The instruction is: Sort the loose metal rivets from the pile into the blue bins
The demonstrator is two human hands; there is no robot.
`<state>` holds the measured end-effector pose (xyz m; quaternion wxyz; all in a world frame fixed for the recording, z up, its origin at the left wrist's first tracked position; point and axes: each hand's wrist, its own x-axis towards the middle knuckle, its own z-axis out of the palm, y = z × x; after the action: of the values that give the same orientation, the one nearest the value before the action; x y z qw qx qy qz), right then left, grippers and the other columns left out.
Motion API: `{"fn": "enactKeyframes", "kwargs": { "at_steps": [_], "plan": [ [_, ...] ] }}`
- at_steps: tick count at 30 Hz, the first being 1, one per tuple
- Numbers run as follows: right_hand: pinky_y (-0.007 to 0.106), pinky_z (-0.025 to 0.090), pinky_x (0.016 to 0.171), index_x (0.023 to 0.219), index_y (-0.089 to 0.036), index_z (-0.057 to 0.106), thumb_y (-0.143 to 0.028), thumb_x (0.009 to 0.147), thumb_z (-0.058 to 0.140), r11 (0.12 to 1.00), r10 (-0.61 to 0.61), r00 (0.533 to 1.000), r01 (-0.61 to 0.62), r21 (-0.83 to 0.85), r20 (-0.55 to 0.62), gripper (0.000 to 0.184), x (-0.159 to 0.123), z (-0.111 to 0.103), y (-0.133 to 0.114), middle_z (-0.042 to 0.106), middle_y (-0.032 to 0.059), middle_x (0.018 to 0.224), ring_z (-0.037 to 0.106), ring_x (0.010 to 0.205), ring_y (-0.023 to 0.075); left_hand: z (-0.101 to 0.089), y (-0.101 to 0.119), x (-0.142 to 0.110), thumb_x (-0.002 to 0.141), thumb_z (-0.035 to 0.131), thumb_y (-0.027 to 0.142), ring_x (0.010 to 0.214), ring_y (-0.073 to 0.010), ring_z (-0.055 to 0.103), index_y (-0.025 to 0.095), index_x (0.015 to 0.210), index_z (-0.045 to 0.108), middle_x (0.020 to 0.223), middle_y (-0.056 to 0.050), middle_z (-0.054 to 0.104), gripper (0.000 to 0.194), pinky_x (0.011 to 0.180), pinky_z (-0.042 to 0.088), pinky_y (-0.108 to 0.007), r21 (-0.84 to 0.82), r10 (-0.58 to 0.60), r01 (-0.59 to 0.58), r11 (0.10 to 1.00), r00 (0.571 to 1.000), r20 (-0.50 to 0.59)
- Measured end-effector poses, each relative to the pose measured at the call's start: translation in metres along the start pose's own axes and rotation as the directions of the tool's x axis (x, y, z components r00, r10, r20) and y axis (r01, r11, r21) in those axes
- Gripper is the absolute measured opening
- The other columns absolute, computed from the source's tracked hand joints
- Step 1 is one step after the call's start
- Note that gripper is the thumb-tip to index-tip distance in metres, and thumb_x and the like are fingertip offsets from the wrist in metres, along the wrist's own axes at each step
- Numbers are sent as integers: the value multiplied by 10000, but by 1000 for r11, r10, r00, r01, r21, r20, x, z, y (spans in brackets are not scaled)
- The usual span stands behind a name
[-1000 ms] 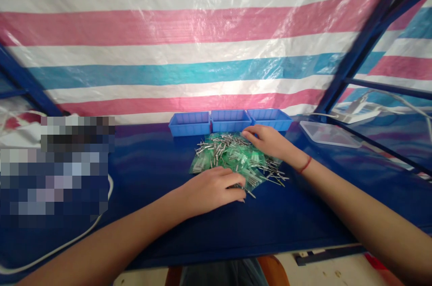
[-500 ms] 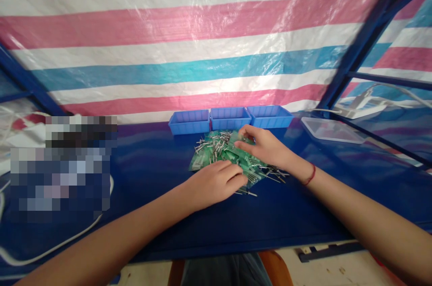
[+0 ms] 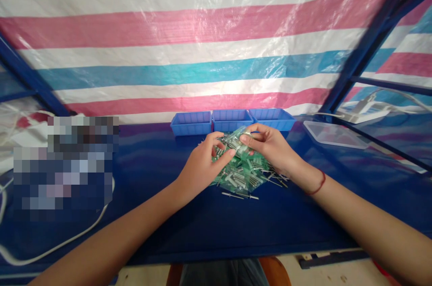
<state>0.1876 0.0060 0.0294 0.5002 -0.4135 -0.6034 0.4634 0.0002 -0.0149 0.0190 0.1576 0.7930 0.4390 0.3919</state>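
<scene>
A heap of small green-tinted plastic bags, mixed with loose silver blind rivets, lies in front of me on the blue table. Pinched between thumb and fingers of my right hand is one small clear bag with metal pieces inside, raised over the heap. My left hand is at the heap's left side, thumb and fingers apart and curved, close to that bag; nothing shows in its grasp, though its fingertips are partly hidden. Two single rivets lie at the near edge of the heap.
Three blue plastic bins stand in a row behind the heap. A translucent lid or tray lies at the right, near a white power strip. A white cable curves over the table's left part, beside a blurred-out area.
My right hand has lifted the small bag off the heap. My left hand has moved up and away from the near side of the heap, its fingers spreading from a curled pose.
</scene>
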Motion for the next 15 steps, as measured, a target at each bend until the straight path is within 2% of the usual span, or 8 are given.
{"fn": "enactKeyframes", "kwargs": {
  "at_steps": [1, 3, 6, 9, 11, 13, 15],
  "plan": [
    [246, 472, 540, 830, -172, 566, -391, 659, 740, 1000, -4, 1000, 4, 28, 26, 328, -2, 3, 0, 634, -13, 657, 559, 548, 98, -1, 1, 0, 844, 560, 368, 687, -151, 586, 179, 1180, 497, 892, -27, 670, 390, 664, 462, -285, -73, -56, 58, 996, 998, 34],
    [279, 505, 621, 912, -184, 565, -358, 702, 714, 998, -43, 995, 38, 54, 94, 311, -7, 10, 1, 671, 2, 730, 612, 629, 122, -2, 1, -1, 857, 530, 359, 668, -145, 589, 173, 1057, 580, 828, -17, 670, 277, 634, 452, -263, -194, -110, 128, 973, 989, 102],
    [323, 516, 727, 901, -190, 582, -281, 742, 680, 978, -205, 971, 207, -5, 121, 208, -13, 17, 3, 691, 25, 821, 648, 763, 157, -2, -2, -2, 859, 513, 335, 718, -157, 598, 159, 891, 644, 798, -24, 661, 222, 647, 446, -254, -328, -137, 166, 930, 985, 108],
    [376, 497, 835, 820, -196, 618, -189, 776, 627, 892, -423, 903, 429, -139, 74, 45, -19, 20, 3, 687, 52, 929, 644, 906, 186, -1, -5, -1, 845, 516, 338, 703, -153, 599, 163, 1034, 637, 811, -33, 661, 285, 636, 447, -253, -481, -221, 234, 845, 972, 85],
    [414, 472, 889, 793, -211, 639, -144, 784, 595, 821, -524, 849, 525, -224, 69, 80, -22, 20, 2, 667, 61, 1028, 616, 1001, 204, -2, -4, 0, 858, 475, 379, 682, -152, 609, 161, 1122, 605, 849, -52, 670, 366, 610, 451, -256, -613, -311, 303, 730, 946, 97],
    [428, 468, 890, 766, -223, 661, -129, 786, 570, 767, -573, 816, 567, -300, 77, 133, -23, 20, 1, 628, 66, 1118, 586, 1060, 219, -3, -1, 0, 873, 421, 465, 672, -161, 618, 140, 1095, 617, 849, -73, 673, 440, 593, 458, -264, -701, -339, 357, 617, 925, 173],
    [419, 475, 868, 741, -230, 682, -129, 792, 548, 731, -598, 797, 585, -350, 85, 175, -24, 20, 1, 590, 69, 1156, 560, 1092, 231, -4, 2, -1, 856, 435, 530, 645, -158, 604, 128, 973, 653, 776, -63, 659, 472, 576, 456, -259, -699, -298, 383, 603, 922, 248]
  ]
}}
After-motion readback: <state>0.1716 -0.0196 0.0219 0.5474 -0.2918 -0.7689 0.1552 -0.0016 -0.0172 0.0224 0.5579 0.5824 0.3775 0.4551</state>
